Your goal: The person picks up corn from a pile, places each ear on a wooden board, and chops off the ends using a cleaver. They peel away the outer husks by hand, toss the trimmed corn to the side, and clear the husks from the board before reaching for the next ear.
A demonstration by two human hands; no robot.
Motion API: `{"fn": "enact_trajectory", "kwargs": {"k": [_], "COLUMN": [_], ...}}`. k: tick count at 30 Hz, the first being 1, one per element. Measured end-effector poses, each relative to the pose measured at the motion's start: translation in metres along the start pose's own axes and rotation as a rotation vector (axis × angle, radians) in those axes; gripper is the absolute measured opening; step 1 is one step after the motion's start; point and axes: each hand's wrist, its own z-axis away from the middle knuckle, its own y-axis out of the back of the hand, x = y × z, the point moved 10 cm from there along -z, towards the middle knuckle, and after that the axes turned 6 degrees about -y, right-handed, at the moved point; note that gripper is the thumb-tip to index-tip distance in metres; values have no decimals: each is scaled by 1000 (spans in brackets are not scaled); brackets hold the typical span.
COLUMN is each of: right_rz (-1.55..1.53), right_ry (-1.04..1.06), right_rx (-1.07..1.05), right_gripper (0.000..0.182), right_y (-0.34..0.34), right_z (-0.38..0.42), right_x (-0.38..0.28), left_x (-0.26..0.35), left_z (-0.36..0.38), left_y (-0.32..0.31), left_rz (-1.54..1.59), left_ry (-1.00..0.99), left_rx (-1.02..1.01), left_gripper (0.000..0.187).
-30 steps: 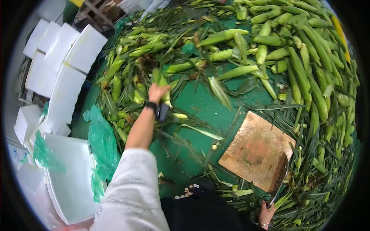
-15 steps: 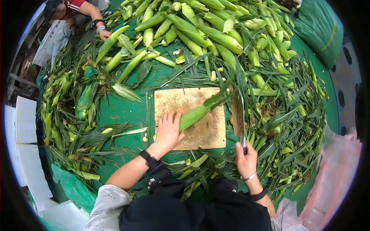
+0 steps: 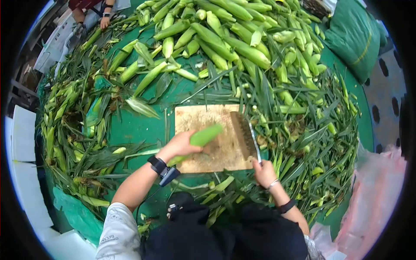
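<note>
My left hand (image 3: 181, 145) grips a green ear of corn in its husk (image 3: 205, 135) and holds it flat on the wooden cutting board (image 3: 203, 118). My right hand (image 3: 263, 172) holds a cleaver (image 3: 245, 135) by the handle, its wide blade resting on the right part of the board, just right of the corn's cut end. A black watch is on my left wrist.
A big pile of unhusked corn ears (image 3: 225, 39) covers the far side of the green table (image 3: 130, 128). Loose husk leaves (image 3: 312, 143) lie right and left of the board. Another person's hand (image 3: 104, 21) works at the far left. White foam boxes (image 3: 19, 134) stand at the left.
The cleaver has come down from upright onto the board and the corn's leafy tip is gone. Earlier my left hand fetched this ear from the left pile.
</note>
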Motion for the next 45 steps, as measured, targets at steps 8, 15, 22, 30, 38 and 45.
{"fn": "enact_trajectory", "kwargs": {"k": [8,15,22,30,38,45], "right_rz": [-607,-300,-569,187,239,141], "right_ry": [376,330,-257,-276,-347,-534], "right_rx": [318,343,-257,-222,-139,-236], "right_gripper": [34,38,34,60,66,68], "right_y": [102,0,-61,-4,-19,-18], "right_z": [76,37,50,54,60,71], "right_x": [-98,-56,39,45,87,45], "left_x": [-42,-65,-29,-30,-361,-374], "left_z": [-32,-14,-48,-80,457,384], "left_y": [5,-44,19,259,140,60], "left_rz": [1767,1817,1873,1466,-226,1326], "left_ry": [9,209,-67,-518,1371,806], "left_rx": [777,828,603,763,1238,1967], "left_gripper": [33,34,37,36,53,15]}}
